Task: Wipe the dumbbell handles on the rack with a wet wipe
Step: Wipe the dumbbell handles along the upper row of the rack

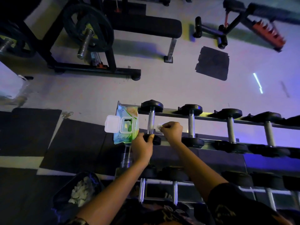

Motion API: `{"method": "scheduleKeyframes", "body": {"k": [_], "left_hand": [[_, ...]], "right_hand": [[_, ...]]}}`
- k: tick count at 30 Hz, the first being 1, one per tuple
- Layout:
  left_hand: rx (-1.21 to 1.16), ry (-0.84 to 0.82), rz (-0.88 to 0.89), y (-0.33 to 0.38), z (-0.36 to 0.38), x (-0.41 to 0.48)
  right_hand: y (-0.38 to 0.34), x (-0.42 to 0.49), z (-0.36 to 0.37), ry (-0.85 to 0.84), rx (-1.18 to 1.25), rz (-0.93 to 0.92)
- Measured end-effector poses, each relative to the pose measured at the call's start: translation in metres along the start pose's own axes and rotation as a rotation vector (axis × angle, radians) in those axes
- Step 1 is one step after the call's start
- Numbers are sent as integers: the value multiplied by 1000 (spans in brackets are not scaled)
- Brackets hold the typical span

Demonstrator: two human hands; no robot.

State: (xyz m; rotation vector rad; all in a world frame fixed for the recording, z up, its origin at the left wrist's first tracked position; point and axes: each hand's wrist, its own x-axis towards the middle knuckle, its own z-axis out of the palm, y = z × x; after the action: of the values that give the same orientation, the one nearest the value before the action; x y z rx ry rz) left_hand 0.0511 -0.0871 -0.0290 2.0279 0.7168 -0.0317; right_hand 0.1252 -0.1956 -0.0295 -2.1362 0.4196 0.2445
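I see the grey metal rack [214,118] running across in front of me, with a row of dumbbells lying on its top rails. The first dumbbell with round black ends [151,105] is at the left end of the row. My left hand [142,147] is curled round its near black end and holds it. My right hand [172,132] pinches a small white wet wipe [159,127] in its fingertips. The wipe is just to the right of that dumbbell's shiny silver handle [151,119], about halfway along it. I cannot tell if the wipe touches the handle. A green and white pack of wipes [123,138] lies on the left end of the rack, just beside the first dumbbell. Its white lid [112,124] is flipped open. Low on the left, a black bin [61,197] holds crumpled white wipes [81,190].
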Motion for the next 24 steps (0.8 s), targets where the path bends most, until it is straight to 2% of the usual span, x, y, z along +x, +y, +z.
{"method": "scheduleKeyframes", "body": {"k": [4,9,17,24], "left_hand": [[-48,-61,38,21,19,-26],[0,-162,-9,52,58,-49],[62,-148,-148,76,118,-73],[60,-131,-102,87,137,-78]], "right_hand": [[16,1,-37,76,90,-12],[51,15,-89,137,141,31],[100,41,-143,-49,129,37],[106,53,-142,-150,43,-44]]}}
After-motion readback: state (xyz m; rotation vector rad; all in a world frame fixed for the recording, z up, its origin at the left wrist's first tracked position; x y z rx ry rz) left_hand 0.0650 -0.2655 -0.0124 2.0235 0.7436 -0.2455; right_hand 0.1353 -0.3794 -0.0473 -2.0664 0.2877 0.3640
